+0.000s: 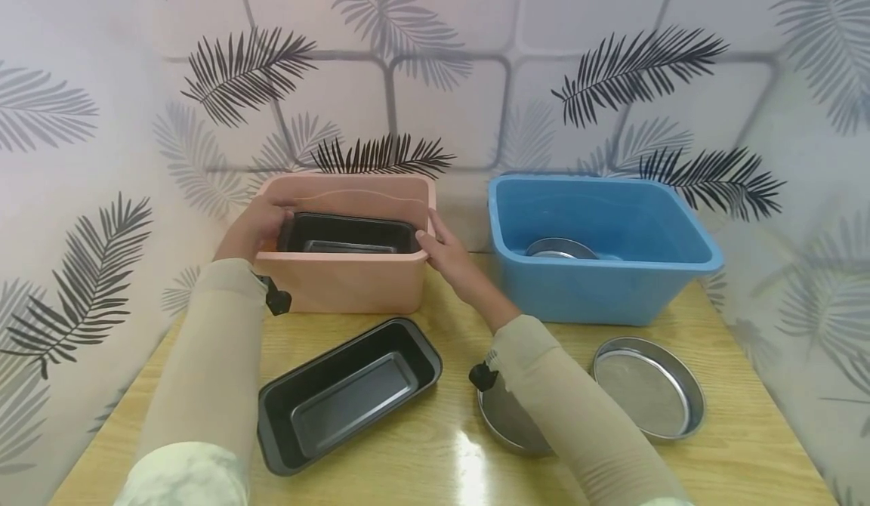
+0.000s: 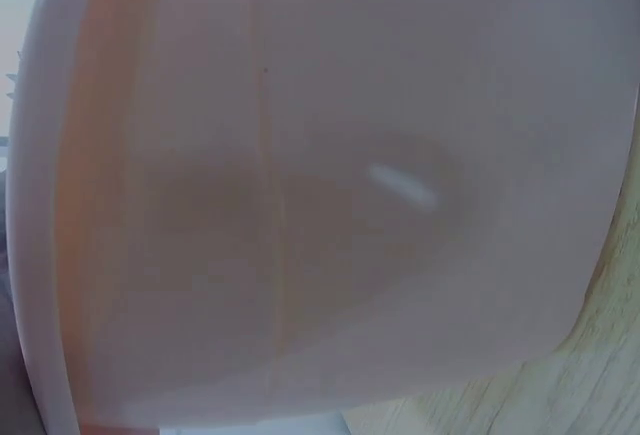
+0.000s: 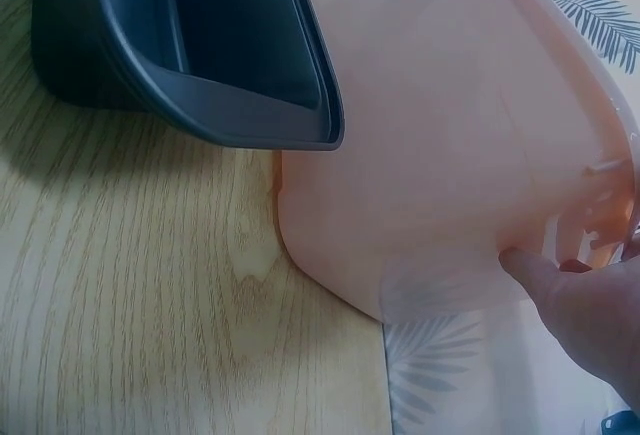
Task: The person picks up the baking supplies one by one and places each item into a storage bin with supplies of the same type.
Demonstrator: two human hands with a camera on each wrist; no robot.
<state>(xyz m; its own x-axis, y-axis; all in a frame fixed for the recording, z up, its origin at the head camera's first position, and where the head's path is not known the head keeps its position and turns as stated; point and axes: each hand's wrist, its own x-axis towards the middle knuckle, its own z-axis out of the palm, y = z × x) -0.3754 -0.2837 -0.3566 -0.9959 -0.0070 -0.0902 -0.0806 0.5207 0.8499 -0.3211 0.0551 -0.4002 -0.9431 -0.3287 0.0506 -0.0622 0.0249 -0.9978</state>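
Observation:
A pink plastic bin (image 1: pixel 340 283) stands at the back left with a black loaf pan (image 1: pixel 347 230) inside it. My left hand (image 1: pixel 253 228) reaches over the bin's left rim, its fingers gripping the pan's left end; the thumb is hidden. The right hand (image 1: pixel 445 257) holds the bin's right side at the rim. In the right wrist view its thumb (image 3: pixel 530 270) lies against the outer wall, beside the slotted handle. The left wrist view is filled by the bin's side wall (image 2: pixel 400 85). On the table in front lies a second black loaf pan (image 1: pixel 350 396), set at a slant.
A blue bin (image 1: pixel 578 291) at the back right has a round metal pan (image 1: pixel 560 248) in it. Two more round pans sit on the wooden table (image 1: pixel 408 476): one (image 1: pixel 649 389) at the right, another (image 1: pixel 510 415) partly under my right sleeve. A patterned wall (image 1: pixel 469 106) rises close behind the bins.

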